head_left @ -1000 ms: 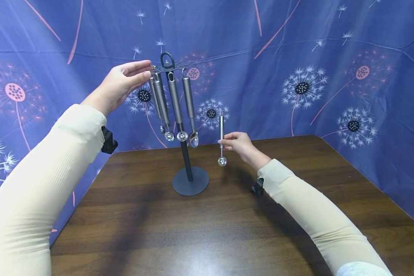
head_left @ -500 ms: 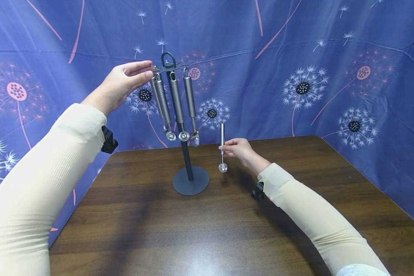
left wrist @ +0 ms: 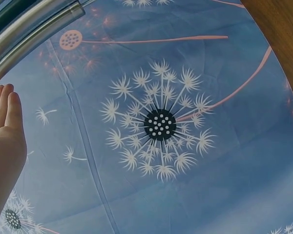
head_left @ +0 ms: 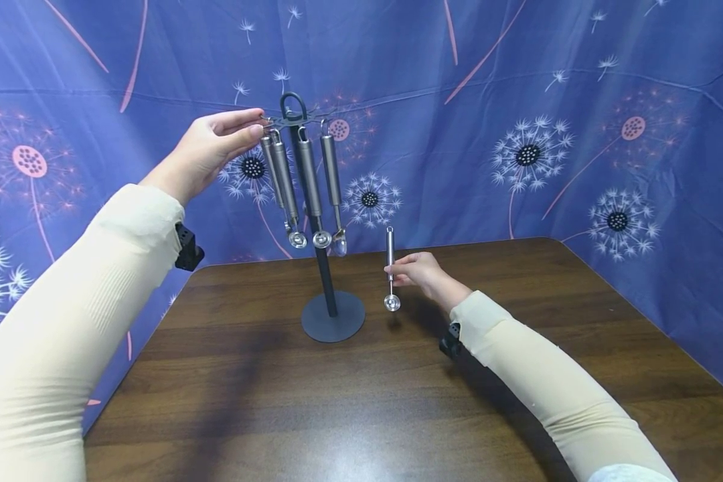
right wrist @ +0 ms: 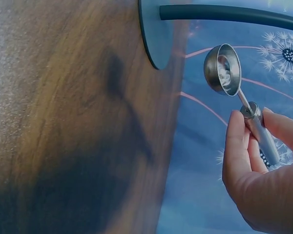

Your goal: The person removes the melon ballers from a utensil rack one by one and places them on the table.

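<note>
Blue cloth backdrop [head_left: 446,154] behind everything, softly creased, printed with white dandelion heads and pink stems; one raised fold ran sideways across its upper part. Wooden table [head_left: 265,402], dark brown, streaked grain, a pale glare patch near its front edge and soft arm shadows to either side.

Toward the back of the table stood a matt dark stand [head_left: 325,274]: flat round base, slim upright pole, hooked rack on top with an arched loop. Hanging utensils [head_left: 310,177] — at least four — dangled from the hooks, handles brushed grey metal, small rounded bowls shinier at the lower ends.

Left hand [head_left: 217,147] up at the rack's near-left edge: fingers almost straight above, thumb below, the rim pinched between their tips. Right hand [head_left: 422,273] had thumb and fingertips closed on the lower handle of a metal scoop [head_left: 390,244]. That scoop was held upright, bowl down, to the right of the stand and apart from it, just above the tabletop — bowl a deep polished hemisphere, thin neck, smooth cylindrical handle. Cream sleeves [head_left: 129,268], ribbed in places; black wrist cameras [head_left: 189,248] below both cuffs.
</note>
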`<state>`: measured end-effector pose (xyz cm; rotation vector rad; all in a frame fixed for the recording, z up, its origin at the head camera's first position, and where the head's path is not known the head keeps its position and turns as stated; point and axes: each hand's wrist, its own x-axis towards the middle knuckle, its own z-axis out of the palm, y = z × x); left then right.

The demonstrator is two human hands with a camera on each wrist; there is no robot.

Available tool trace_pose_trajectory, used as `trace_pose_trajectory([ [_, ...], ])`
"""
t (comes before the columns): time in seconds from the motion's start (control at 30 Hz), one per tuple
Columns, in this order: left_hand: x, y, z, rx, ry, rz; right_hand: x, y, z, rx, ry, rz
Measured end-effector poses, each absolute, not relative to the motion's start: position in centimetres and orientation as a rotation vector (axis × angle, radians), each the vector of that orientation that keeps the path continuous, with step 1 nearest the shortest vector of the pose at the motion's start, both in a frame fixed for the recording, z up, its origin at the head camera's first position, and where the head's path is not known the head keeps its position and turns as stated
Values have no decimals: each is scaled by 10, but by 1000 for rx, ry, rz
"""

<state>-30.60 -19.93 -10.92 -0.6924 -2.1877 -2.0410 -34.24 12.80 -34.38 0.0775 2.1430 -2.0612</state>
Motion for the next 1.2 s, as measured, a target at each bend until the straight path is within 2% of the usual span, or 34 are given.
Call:
trace_pose_trajectory([
  [0.7, -310, -199, -115, -692, -2128, -2062, -346, 133, -373, 136, 2116, -1921],
  [1.2, -310, -201, -115, -666, -2102, -2084, -347, 135, -390, 271, 2051, -1875],
])
